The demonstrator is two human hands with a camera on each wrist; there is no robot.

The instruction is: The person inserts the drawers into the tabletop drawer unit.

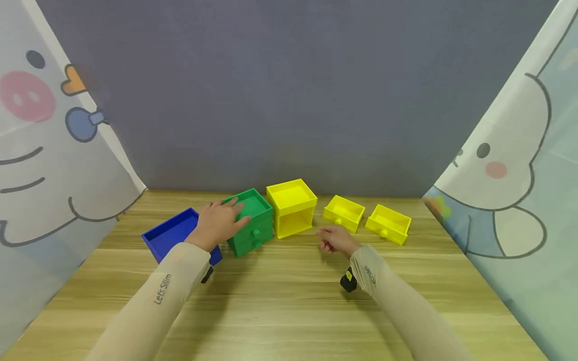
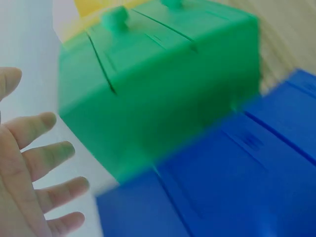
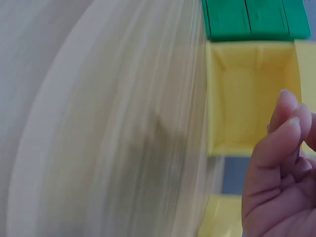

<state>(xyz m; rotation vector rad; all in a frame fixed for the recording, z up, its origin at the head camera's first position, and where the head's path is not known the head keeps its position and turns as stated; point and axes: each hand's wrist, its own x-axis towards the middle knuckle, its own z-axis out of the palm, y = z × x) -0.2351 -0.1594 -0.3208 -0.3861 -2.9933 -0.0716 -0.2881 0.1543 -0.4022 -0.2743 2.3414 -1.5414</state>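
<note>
My left hand point(image 1: 217, 223) is over the top of the green drawer cabinet point(image 1: 250, 233), fingers spread and holding nothing. In the left wrist view the fingers point(image 2: 49, 158) are apart, beside the green cabinet's end. The cabinet's drawers with round knobs point(image 2: 114, 19) are pushed in. My right hand point(image 1: 338, 239) is in front of the yellow cabinet point(image 1: 293, 198), its fingers curled. Thumb and finger tips meet in the right wrist view, with nothing visible between them. The yellow cabinet's front shows a hollow bay without drawers.
Two yellow drawers point(image 1: 345, 210) with knobs lie apart on the wooden table point(image 1: 280, 301), right of the yellow cabinet. A blue cabinet point(image 1: 173, 231) stands on the left, partly behind my left hand and sleeve. A grey backdrop rises behind, with printed cloths on both sides.
</note>
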